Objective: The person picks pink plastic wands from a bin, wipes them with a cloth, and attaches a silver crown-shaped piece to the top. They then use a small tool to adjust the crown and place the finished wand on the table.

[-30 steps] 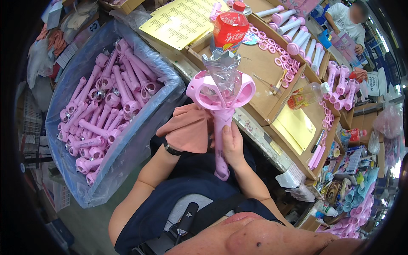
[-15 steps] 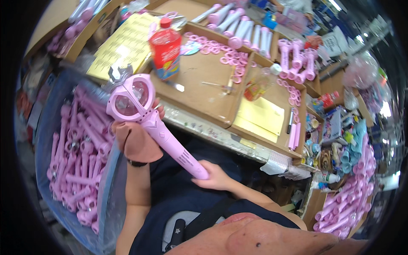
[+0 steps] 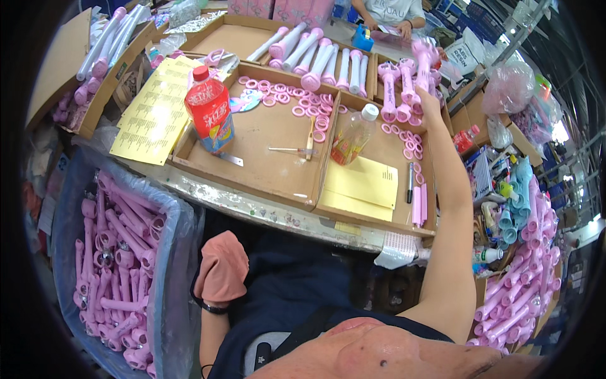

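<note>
At the far right of the table, my right hand is closed round the lower end of a pink plastic toy wand, upright among other pink pieces in a cardboard box. Down in front of my body, a salmon-coloured cloth covers my left hand, so its fingers cannot be seen. A dark band circles that wrist. To the left of it stands a blue-lined bin full of pink wands.
Cardboard trays hold pink rings, yellow paper, a red-labelled bottle and a white-capped bottle. White-and-pink sticks lie behind. More pink wands pile up at right. Another person sits across the table.
The large pink wand with the round clear head is gone from my hands. My right hand has swung far to the right and away. My left hand has dropped lower, cloth over it.
</note>
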Tool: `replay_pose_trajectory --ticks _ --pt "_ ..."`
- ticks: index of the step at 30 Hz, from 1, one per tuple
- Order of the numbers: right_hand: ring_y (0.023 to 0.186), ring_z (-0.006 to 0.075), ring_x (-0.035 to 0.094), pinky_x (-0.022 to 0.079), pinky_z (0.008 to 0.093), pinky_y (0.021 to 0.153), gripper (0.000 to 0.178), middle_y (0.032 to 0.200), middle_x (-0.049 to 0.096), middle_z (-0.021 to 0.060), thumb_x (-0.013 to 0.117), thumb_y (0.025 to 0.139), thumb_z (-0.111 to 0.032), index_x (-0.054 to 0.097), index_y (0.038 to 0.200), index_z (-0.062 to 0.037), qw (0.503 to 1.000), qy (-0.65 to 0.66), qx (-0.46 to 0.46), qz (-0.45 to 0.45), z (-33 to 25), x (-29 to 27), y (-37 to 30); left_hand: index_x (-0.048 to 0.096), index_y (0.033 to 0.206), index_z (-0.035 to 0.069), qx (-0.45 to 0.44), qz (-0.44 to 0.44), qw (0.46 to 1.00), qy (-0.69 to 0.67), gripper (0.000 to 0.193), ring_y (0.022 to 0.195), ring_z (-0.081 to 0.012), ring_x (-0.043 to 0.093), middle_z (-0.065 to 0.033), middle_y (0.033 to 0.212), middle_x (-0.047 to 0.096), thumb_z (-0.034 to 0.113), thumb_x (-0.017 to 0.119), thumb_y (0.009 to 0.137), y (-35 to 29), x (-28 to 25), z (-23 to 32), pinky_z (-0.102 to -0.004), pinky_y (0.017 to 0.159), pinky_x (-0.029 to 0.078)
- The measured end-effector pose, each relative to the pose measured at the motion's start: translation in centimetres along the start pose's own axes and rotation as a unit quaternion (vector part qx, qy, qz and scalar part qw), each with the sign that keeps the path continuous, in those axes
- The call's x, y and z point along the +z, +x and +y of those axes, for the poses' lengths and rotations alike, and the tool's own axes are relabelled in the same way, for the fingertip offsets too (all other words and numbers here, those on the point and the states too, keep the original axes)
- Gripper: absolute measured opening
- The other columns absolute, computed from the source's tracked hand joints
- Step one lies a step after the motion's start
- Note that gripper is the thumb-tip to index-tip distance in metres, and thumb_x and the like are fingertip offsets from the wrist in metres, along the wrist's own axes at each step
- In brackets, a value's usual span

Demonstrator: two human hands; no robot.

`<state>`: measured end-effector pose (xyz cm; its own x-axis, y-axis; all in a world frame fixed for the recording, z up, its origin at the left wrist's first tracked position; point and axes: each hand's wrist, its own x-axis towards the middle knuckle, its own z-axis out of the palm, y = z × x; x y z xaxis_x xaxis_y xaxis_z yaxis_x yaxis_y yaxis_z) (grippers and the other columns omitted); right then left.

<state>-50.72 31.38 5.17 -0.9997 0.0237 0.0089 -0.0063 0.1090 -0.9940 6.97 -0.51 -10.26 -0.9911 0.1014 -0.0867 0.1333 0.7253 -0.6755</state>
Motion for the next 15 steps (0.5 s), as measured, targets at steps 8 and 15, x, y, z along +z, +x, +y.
replay_pose_trajectory --ticks 8,15 --pt "0.066 0.0204 0.064 0.05 0.0351 0.052 0.052 0.088 0.065 0.0111 0.076 0.078 -0.033 0.063 0.112 0.0033 0.983 -0.104 -0.018 0.152 8.0 -4.2 8.5 0.048 0.138 0.002 -0.04 -0.177 0.878 0.443 0.046 0.097 -0.0192 0.054 -0.0023 0.123 0.058 0.028 0.045 0.101 2.7 -6.8 -3.0 -0.0331 0.082 0.045" --pt "0.103 0.0377 0.064 0.049 0.0446 0.09 0.07 0.111 0.065 0.0251 0.067 0.081 -0.052 0.061 0.119 0.0056 0.933 -0.304 -0.082 0.173 4.8 -1.7 3.3 0.052 0.125 0.009 -0.293 0.171 0.854 -0.394 0.032 0.083 -0.0193 0.05 0.001 0.107 0.058 0.02 0.05 0.095 4.7 -6.6 -6.6 -0.0367 0.068 0.041"
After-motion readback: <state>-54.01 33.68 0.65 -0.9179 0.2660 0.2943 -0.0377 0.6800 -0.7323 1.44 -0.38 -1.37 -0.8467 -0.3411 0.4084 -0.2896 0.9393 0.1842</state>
